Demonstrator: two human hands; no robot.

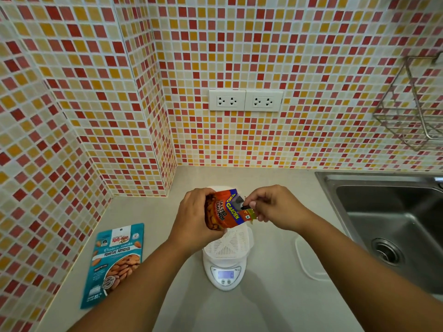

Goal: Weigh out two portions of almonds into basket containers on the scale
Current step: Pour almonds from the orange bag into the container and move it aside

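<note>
The left hand point(191, 216) gripped the red salted-almond packet point(221, 210) above the white basket point(230, 243) on the scale point(225, 275); the right hand point(271, 207) pinched its top corner.

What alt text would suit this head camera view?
Two hands hold an orange salted-almond packet over a white slotted plastic basket on a white digital kitchen scale: left hand grips it, right hand pinches its top. A teal roasted-almond pouch lies left.
</note>
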